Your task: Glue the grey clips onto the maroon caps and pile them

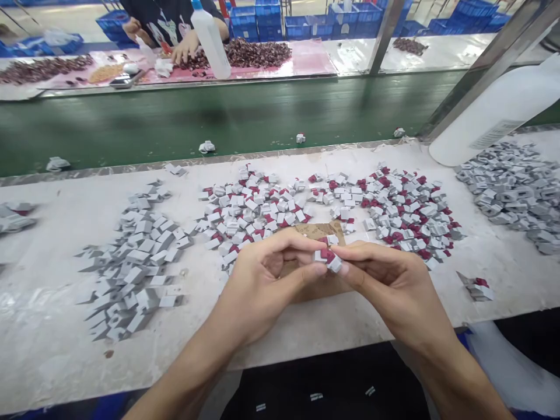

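Observation:
Between my fingertips is a small grey-and-maroon plastic part [327, 256], gripped from both sides. My left hand [266, 274] pinches its left end with thumb and forefinger. On the other end, the thumb and forefinger of my right hand [391, 280] are closed. A piece of brown paper [306, 289] lies on the table under my hands. Just beyond them are a heap of grey-and-maroon parts [254, 204] and another such heap [406, 210] to its right. Fingers partly hide the held part's ends.
Plain grey pieces [140, 256] are piled at left, more grey pieces [516, 192] at far right. A white bottle [490, 116] leans by a metal post [464, 76]. Beyond the table [210, 356] runs a green conveyor belt [262, 111]; across it a person [175, 23] handles dark parts.

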A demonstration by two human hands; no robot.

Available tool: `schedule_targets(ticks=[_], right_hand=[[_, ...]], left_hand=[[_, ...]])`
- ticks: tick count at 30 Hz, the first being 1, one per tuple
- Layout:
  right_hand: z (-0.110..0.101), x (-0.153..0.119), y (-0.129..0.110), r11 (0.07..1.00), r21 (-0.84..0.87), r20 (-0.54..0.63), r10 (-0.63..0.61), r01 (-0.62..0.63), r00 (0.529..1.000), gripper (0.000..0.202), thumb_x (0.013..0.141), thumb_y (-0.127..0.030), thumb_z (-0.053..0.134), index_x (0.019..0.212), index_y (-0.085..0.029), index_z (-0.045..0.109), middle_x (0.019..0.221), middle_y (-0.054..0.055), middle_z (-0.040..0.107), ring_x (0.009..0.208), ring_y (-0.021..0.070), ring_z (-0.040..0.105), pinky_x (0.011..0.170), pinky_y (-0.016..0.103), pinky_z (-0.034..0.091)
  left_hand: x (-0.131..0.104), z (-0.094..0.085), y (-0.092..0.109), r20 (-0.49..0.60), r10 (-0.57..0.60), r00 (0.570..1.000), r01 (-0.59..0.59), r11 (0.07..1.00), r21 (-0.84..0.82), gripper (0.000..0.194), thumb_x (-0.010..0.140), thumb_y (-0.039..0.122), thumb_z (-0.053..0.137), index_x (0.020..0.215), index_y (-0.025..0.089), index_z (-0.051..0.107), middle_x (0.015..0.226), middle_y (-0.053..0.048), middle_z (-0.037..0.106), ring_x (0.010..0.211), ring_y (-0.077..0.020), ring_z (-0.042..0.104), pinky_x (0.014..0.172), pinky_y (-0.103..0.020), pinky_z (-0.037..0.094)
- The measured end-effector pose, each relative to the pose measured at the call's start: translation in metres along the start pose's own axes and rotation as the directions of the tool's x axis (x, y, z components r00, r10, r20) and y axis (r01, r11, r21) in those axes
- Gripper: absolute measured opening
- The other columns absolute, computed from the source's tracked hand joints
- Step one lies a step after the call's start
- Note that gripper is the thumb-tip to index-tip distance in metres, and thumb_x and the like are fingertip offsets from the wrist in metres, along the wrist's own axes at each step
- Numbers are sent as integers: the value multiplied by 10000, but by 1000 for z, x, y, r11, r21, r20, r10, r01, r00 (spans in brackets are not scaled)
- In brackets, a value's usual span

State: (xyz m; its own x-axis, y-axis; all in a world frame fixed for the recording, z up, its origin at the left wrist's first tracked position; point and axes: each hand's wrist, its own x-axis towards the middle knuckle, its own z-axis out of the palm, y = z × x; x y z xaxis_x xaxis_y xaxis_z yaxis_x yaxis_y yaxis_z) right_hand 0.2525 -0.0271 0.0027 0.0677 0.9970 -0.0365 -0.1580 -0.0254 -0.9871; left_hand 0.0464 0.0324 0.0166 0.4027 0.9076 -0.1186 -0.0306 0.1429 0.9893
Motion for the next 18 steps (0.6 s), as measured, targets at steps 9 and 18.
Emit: schedule_targets(ticks=[9, 18], right_hand=[[11, 162, -34, 711, -693, 110, -55, 117, 992, 464, 1069, -78, 698, 1474, -227, 870, 1509, 113, 849, 1020, 274, 888, 916, 447, 750], [58, 316, -16, 457, -869, 157, -103, 187, 982, 389, 959, -34, 698, 1253, -143, 929, 1410, 157, 889, 1412, 355, 776, 1295, 502, 555]], left_hand=[[70, -58, 51, -213, 128, 969, -1, 860, 510, 248, 956, 379, 888, 1189, 292, 873, 1010, -68, 848, 880, -276, 803, 781, -416, 662], [225, -82, 27, -451, 129, 883, 203, 762, 615, 187, 1004, 165, 788, 1191, 170, 791, 1132, -113, 863, 1006, -254, 804, 968, -398, 635]])
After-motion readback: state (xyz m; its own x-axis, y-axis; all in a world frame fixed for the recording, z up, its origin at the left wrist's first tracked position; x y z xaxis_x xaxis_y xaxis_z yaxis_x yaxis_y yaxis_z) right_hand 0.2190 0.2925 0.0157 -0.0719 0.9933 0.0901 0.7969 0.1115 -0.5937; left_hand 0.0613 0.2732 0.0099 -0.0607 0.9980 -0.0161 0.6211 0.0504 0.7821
